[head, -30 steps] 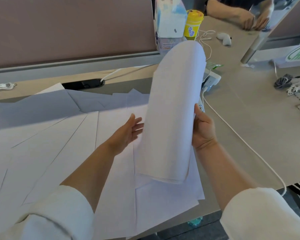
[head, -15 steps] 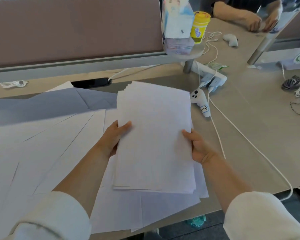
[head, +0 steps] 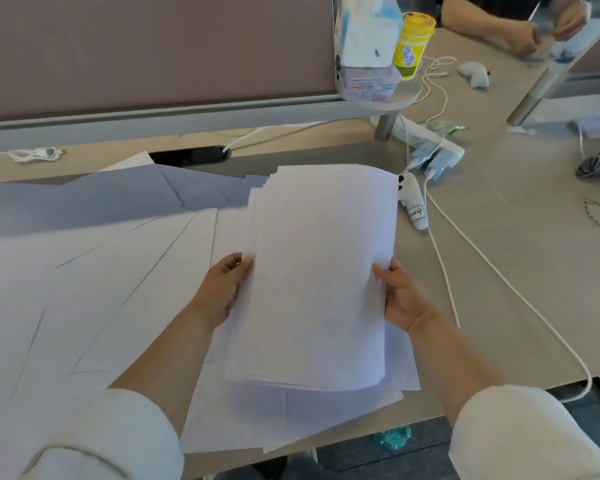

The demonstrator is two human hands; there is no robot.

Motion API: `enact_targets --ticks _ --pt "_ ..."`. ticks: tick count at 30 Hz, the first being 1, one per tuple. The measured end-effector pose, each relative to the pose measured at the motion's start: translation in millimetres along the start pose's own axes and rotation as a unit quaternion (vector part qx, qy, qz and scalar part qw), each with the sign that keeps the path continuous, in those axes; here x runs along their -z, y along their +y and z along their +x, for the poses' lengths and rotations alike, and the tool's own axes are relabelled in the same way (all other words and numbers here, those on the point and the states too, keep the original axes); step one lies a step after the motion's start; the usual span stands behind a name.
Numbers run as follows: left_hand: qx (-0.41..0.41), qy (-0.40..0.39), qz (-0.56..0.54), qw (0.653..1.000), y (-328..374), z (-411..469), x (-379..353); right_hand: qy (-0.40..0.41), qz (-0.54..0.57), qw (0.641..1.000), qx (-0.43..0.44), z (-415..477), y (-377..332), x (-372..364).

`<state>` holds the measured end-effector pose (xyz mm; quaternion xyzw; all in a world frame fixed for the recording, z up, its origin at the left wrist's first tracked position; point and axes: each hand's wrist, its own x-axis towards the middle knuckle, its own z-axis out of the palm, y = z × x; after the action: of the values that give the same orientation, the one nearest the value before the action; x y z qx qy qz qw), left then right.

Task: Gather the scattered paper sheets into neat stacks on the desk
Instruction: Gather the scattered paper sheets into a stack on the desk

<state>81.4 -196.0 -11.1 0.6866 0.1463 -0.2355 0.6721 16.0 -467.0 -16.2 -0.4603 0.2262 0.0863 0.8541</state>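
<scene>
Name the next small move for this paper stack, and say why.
Probably square it: the stack, held at both sides by the left hand and right hand, shows staggered far edges, so jogging it against the desk should align it before adding loose sheets.

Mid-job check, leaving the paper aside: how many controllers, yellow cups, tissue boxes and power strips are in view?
Controllers: 2
Yellow cup: 1
Tissue box: 1
Power strip: 1
Total: 5

L hand (head: pixel 222 289), R hand (head: pixel 404 299), gripping (thumbs atop)
</scene>
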Motion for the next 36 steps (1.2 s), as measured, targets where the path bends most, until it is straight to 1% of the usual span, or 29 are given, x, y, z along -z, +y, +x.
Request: enact_targets --ticks 1,3,7,9,11,12,14,16,18,20,22,23,24,25,28,30,31,33,36 --pt "0.004 -0.009 0.015 1.0 0 1 -1 -0.004 0.009 1.0 -0.007 -1 -1 2" --pt "0.022 -0.02 0.061 0.998 -2 1 -4 0.016 -0.008 0.999 -0.038 0 0 6" --pt "0.034 0.009 0.148 0.988 -14 7 -6 0.1 -0.142 0.981 -0.089 1 11 10" --pt "0.038 0.021 0.163 0.986 -16 7 -7 0.126 -0.175 0.974 -0.068 -1 14 9" --pt "0.023 0.019 0.176 0.984 -18 8 -8 0.139 -0.192 0.972 -0.01 -1 15 9" --pt "0.013 0.021 0.166 0.986 -18 7 -7 0.13 -0.187 0.974 0.018 -1 14 9" --pt "-0.002 0.013 0.088 0.996 -14 3 -6 0.097 -0.122 0.987 0.046 -1 11 12" --pt "-0.006 -0.004 0.011 1.0 -2 -7 -9 0.044 -0.025 0.998 0.049 -4 6 14" --pt "0.014 -0.015 -0.014 1.0 8 -17 -13 0.004 0.018 0.999 0.032 -5 3 16" --pt "0.02 -0.046 -0.027 0.998 13 -21 -14 -0.004 0.022 0.999 0.022 -6 3 16" --pt "0.045 -0.093 -0.056 0.993 17 -21 -13 0.015 -0.002 1.0 0.01 -5 5 14" --pt "0.055 -0.113 -0.075 0.989 17 -20 -13 0.037 -0.038 0.999 0.004 -4 6 12" --pt "0.063 -0.117 -0.082 0.988 16 -19 -12 0.064 -0.082 0.995 -0.004 -3 9 11" --pt "0.07 -0.113 -0.085 0.988 13 -17 -10 0.086 -0.12 0.989 -0.013 -2 12 10" --pt "0.07 -0.03 -0.06 0.995 3 -9 -11 0.133 -0.172 0.975 -0.034 1 19 12" --pt "0.078 0.033 0.003 0.996 -2 -8 -8 0.144 -0.18 0.972 -0.05 3 19 12" --pt "0.084 0.049 0.031 0.995 -5 -6 -7 0.15 -0.183 0.97 -0.057 5 19 12" --pt "0.091 0.052 0.042 0.994 -7 -7 -6 0.16 -0.186 0.967 -0.066 7 19 11" --pt "0.086 0.035 -0.019 0.995 1 -15 -10 0.163 -0.193 0.965 -0.064 7 19 10"
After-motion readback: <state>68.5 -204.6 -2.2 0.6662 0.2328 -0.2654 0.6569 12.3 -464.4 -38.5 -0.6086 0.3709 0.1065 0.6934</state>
